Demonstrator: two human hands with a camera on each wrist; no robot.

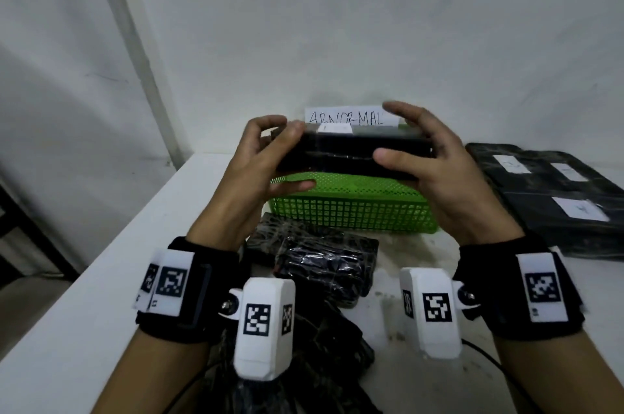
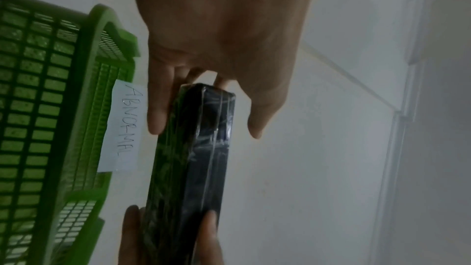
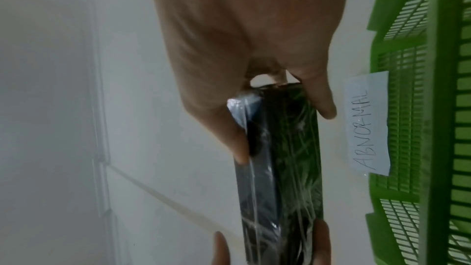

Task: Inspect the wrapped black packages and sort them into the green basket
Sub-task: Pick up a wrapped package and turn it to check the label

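I hold one black package (image 1: 351,155) wrapped in clear film up above the green basket (image 1: 351,211), level and lengthwise between both hands. My left hand (image 1: 270,156) grips its left end, thumb on the near face and fingers behind. My right hand (image 1: 422,156) grips the right end the same way. The left wrist view shows the package (image 2: 193,158) edge-on between thumb and fingers, beside the basket (image 2: 51,108). In the right wrist view the package (image 3: 280,168) shows glossy film, with the basket (image 3: 420,128) to its right.
A paper label reading ABNORMAL (image 1: 347,118) stands at the basket's back rim. A pile of wrapped black packages (image 1: 320,265) lies in front of the basket. Flat black packages with white labels (image 1: 553,190) lie to the right. The table's left edge (image 1: 101,261) is near.
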